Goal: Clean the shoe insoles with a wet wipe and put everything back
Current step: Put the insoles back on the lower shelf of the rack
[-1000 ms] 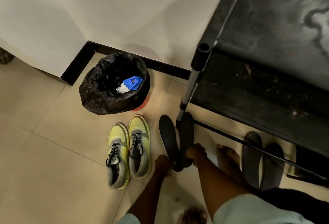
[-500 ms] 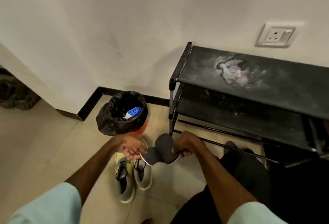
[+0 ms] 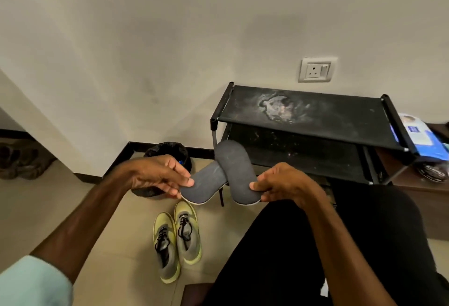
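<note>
Both insoles are off the floor [image 3: 109, 232], held up between the person and the shoe rack [image 3: 303, 116].

- Grip: the left hand [image 3: 160, 177] pinches the near end of the left insole [image 3: 206, 187], thumb on top and fingers beneath. The right hand [image 3: 286, 184] pinches the right insole [image 3: 234, 167] the same way. The hands are apart, each clamped on its own piece.
- Position: the far ends cross, right insole over left.
- Probable reason for the end-grip: it leaves the top faces exposed for inspection or wiping.
- Material: dark grey, matte, fabric-like upper face with a pale foam edge along the near rims. The pieces are thin, with rounded ends.
- Shoes [image 3: 177, 237]: yellow-green with grey mesh and black laces. They stand side by side on the tiles below, openings up.
- Bin [image 3: 167, 151]: black-lined, on the floor beyond the left hand.
- Blue-and-white packet [image 3: 418, 135]: lies right of the rack, possibly the wipes. No wipe shows in either hand.
</note>
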`<state>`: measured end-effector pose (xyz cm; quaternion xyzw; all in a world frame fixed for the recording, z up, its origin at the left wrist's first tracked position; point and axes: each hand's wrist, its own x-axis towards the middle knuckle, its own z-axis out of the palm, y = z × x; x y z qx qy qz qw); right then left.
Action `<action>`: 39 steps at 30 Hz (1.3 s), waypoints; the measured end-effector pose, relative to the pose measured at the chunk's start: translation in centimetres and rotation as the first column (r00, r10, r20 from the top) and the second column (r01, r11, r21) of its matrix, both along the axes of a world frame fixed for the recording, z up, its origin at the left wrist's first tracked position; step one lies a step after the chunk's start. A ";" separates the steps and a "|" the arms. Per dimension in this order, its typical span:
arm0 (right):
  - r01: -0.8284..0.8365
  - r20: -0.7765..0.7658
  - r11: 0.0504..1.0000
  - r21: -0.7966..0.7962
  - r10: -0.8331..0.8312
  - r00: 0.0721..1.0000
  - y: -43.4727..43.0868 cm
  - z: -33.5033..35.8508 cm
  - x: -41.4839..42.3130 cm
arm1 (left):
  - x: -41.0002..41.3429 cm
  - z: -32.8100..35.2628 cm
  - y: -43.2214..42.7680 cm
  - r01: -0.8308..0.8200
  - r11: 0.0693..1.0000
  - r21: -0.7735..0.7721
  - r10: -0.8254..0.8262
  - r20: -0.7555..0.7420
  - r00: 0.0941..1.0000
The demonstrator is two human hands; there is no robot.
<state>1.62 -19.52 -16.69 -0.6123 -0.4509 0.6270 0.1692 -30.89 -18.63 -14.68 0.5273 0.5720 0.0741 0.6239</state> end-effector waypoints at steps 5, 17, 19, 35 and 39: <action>0.128 -0.060 0.992 0.008 -0.127 0.990 -1.0 0.3 4.8 | 4.0 1.0 0.1 0.014 1.000 0.000 -0.014 0.062 0.998; 0.381 -0.013 0.924 -0.041 -0.382 0.924 7.6 -6.1 5.7 | 11.7 -7.0 4.9 -0.483 0.865 -0.134 0.501 0.202 0.842; 0.415 0.031 0.910 -0.011 -0.414 0.910 9.4 -7.8 4.9 | 12.4 -8.0 6.5 -0.536 0.832 -0.144 0.555 0.213 0.804; 0.489 0.024 0.850 0.193 -0.503 0.864 14.3 -15.7 1.2 | 13.6 -14.5 14.2 -0.665 0.744 -0.068 0.667 0.151 0.730; 0.547 -0.016 0.822 0.156 -0.552 0.834 14.7 -16.7 0.4 | 13.9 -15.8 14.1 -0.691 0.720 -0.072 0.692 0.149 0.706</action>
